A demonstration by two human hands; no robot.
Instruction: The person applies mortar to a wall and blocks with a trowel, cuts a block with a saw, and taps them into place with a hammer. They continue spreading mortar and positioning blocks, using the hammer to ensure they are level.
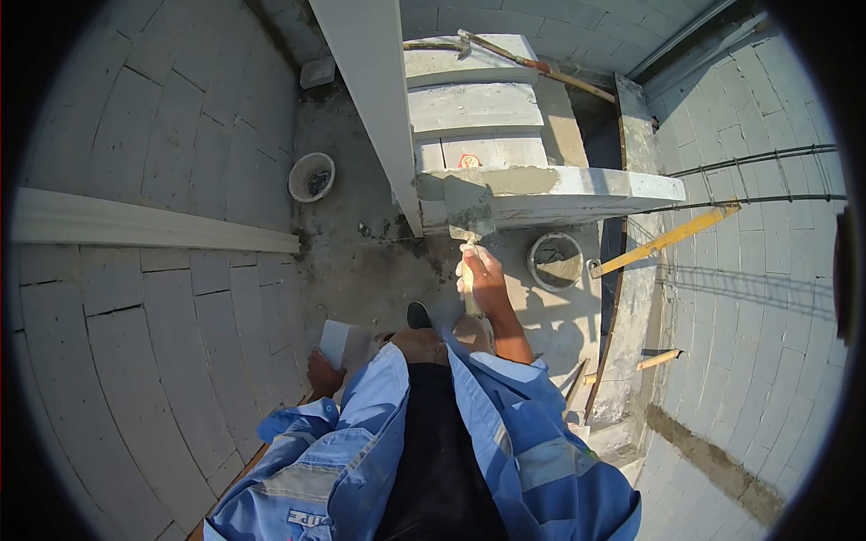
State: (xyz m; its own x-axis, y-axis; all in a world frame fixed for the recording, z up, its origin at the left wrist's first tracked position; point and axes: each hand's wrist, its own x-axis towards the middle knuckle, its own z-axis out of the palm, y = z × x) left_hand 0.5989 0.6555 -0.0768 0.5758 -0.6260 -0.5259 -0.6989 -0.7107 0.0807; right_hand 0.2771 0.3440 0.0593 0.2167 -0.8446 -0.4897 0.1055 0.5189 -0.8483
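My right hand [483, 279] is closed around the handle of a trowel [470, 209]. The trowel's flat, mortar-smeared blade rests at or just over the near edge of a low white block wall [622, 183]. Grey mortar [523, 181] lies along the wall's top, right beside the blade. Down at my left side, my left hand [323, 373] grips a small pale block [335, 340]. Part of that block is hidden by my jacket and leg, and the fingers show only partly.
A bucket of mortar [556, 261] stands right of my right hand. Another bucket [312, 177] sits further left. White blocks [474, 108] are stacked behind the wall, with a hammer [541, 68] on top. A yellow level [667, 242] leans at right, near protruding rebar [767, 160].
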